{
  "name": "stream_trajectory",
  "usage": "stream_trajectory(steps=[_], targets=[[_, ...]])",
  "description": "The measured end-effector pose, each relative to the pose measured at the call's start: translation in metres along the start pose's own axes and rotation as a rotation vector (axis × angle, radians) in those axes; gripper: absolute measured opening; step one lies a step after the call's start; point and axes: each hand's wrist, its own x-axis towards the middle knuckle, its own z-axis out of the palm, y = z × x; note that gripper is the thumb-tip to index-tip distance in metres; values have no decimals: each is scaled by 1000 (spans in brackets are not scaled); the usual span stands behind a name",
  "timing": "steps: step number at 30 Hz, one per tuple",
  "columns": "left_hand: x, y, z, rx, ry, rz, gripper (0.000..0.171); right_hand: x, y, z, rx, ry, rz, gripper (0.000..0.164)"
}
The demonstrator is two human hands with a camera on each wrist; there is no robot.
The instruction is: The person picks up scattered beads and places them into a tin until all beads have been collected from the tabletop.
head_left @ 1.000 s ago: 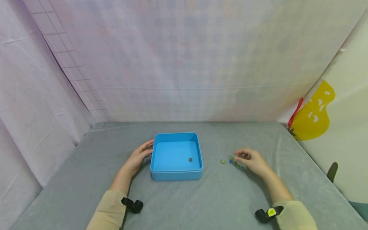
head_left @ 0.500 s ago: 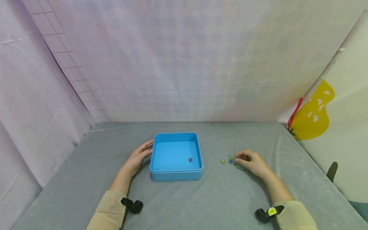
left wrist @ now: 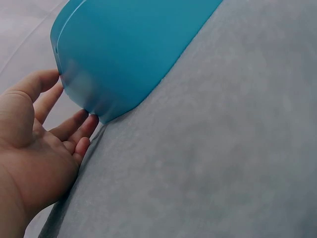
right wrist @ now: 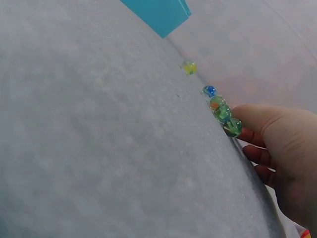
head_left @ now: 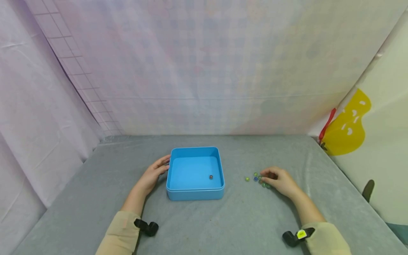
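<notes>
A loose cluster of small, round, see-through glass marbles [right wrist: 223, 113] lies on the grey, soft-looking cloth [head_left: 204, 226] at the right hand [head_left: 280, 181]. Only the right wrist view makes out their swirls: green in the nearest ones, orange in one beside them, then blue. A yellow-swirled marble [right wrist: 189, 67] sits a little apart, towards the box. The right hand's fingers are bent, its thumb tip just beside the marbles; whether it pinches one I cannot tell.

The head view alone shows a reddish-brown marble [head_left: 211, 176] inside the shallow, square, glossy blue box [head_left: 196, 195], near its front right corner. The left hand [head_left: 154, 176] touches the box's left side, fingers spread and relaxed; the left wrist view shows their tips against the outer wall.

Beige sleeves [head_left: 118, 233] and a pale, faintly checked backdrop [head_left: 204, 71] lie beyond.
</notes>
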Motion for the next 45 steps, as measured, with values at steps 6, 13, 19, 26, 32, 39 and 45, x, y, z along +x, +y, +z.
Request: stream_trajectory(steps=[6,13,19,26,32,39,45], targets=[[1,-1,0,1,0,-3,50,0,-1,0,-32,-9,24,19],[-1,0,-1,-3,-2,1,50,2,-2,1,-43,-17,24,19],[-2,1,-2,-2,-3,7,50,3,-5,1,-59,-25,27,17],[-1,0,-2,13,-12,16,49,5,-7,1,-59,-40,32,17],[-1,0,-2,12,-12,17,50,6,-5,1,-54,-43,34,15],[0,-1,-2,10,-18,15,50,4,-3,1,-45,-35,40,16],[0,0,0,6,-17,11,50,2,-3,1,-39,-19,25,18]])
